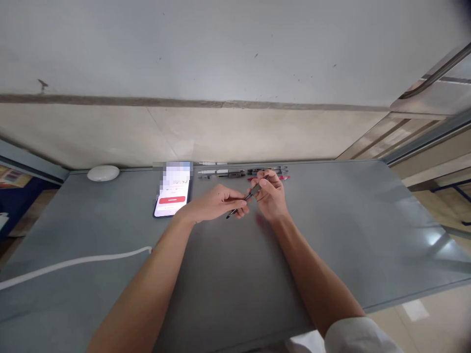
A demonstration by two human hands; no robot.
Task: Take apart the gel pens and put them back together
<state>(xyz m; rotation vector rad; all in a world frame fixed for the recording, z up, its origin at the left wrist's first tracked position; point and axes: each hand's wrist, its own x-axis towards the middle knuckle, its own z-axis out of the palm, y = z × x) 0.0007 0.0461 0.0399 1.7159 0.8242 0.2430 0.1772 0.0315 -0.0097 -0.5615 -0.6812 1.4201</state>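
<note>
A black pen [250,194] is held at a slant between both hands above the grey table [228,274]. My left hand [217,203] pinches its lower part, with the dark tip poking out below the fingers. The upper, thicker part is gripped by my right hand [271,196]. Behind the hands, several pens lie in a row along the table's back edge: white ones [213,172], a dark one [236,174], black ones at the right [281,169] and a red one [286,178] partly hidden by my right hand.
A phone [172,200] with a lit screen lies left of my left hand. At the back left sits a white rounded object [103,173]. A white cable [77,261] runs in from the left edge towards my left forearm. A wall rises behind the table.
</note>
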